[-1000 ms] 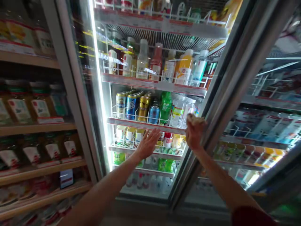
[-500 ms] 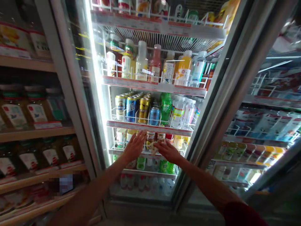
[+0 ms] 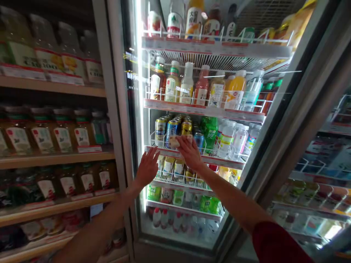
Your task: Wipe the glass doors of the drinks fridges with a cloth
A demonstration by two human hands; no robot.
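My right hand [image 3: 190,152] presses a pale, crumpled cloth [image 3: 174,141] against the glass door [image 3: 170,235] of a lit drinks fridge, in front of the can shelf. Part of the cloth shows past the fingertips; the rest is under the hand. Lower and to the left, my left hand [image 3: 148,168] is open, its fingers spread, at the glass close to the door's left side. Behind the glass are a blue can [image 3: 171,132], a gold can [image 3: 187,128] and a green bottle [image 3: 210,129].
Wooden shelves [image 3: 55,160] with rows of juice bottles [image 3: 44,135] stand to the left. A thick metal door frame [image 3: 274,146] runs down the right side, with another stocked fridge beyond it. Bottles [image 3: 201,86] fill the fridge's upper shelves.
My right hand has moved up and left across the glass with the cloth. My left hand is now farther left, away from the right one. The view has shifted left.
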